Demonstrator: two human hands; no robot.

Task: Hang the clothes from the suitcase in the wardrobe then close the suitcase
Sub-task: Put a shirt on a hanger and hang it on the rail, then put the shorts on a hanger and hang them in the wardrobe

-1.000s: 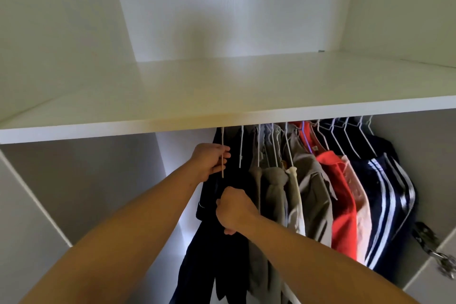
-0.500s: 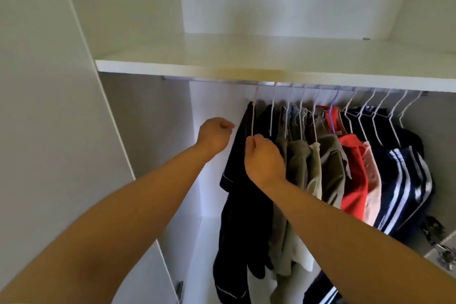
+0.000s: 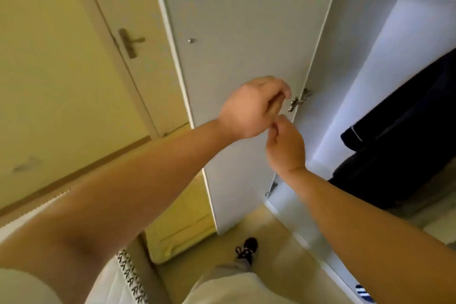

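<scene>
My left hand (image 3: pixel 254 106) and my right hand (image 3: pixel 283 145) hover close together in front of the open white wardrobe door (image 3: pixel 234 32). Their fingers are loosely curled and hold nothing. The fingertips of the two hands nearly touch. Both are blurred by motion. Dark hanging clothes (image 3: pixel 407 131) show at the right edge, inside the wardrobe (image 3: pixel 357 69), well to the right of my hands. The suitcase is out of view.
A cream room door with a brass handle (image 3: pixel 130 42) stands to the left of the wardrobe door. Metal hinges (image 3: pixel 298 101) sit just right of my left hand. Below are the tan floor, my dark shoe (image 3: pixel 246 249) and a patterned fabric edge (image 3: pixel 130 276).
My view has swung left and down, away from the hanging rail. Both hands have come off the hanger and dark garment and pulled back in front of the door.
</scene>
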